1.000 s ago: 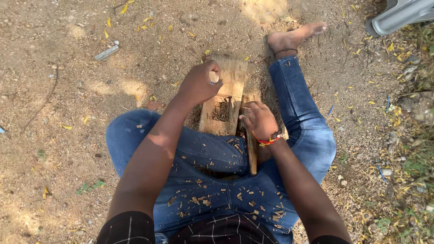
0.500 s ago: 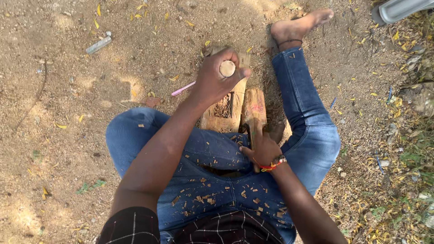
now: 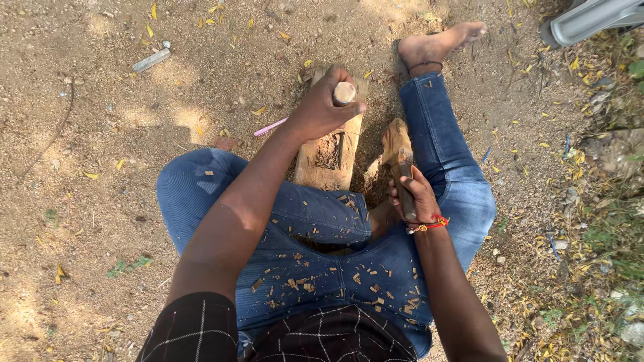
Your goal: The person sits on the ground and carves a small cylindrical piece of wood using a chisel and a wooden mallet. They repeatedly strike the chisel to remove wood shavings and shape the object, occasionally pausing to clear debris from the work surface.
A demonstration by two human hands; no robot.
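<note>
I sit on bare dirt with a chopped wooden block (image 3: 330, 161) between my legs. My left hand (image 3: 320, 110) grips a round wooden stick (image 3: 344, 92) and holds it upright over the far end of the block. Just right of the block, my right hand (image 3: 410, 198) is closed round the handle of a wooden-handled chopping tool (image 3: 397, 146). The tool's head points away from me. Its blade is hard to make out.
Wood chips lie scattered over my jeans (image 3: 315, 268). A thin pink stick (image 3: 270, 126) lies left of the block and a small metal piece (image 3: 151, 60) lies at the far left. My bare foot (image 3: 436, 43) stretches ahead, with a grey object (image 3: 590, 20) at the top right.
My left hand has picked up the round stick and stood it over the block. My right hand drew the tool off the block toward my lap, then out to the right.
</note>
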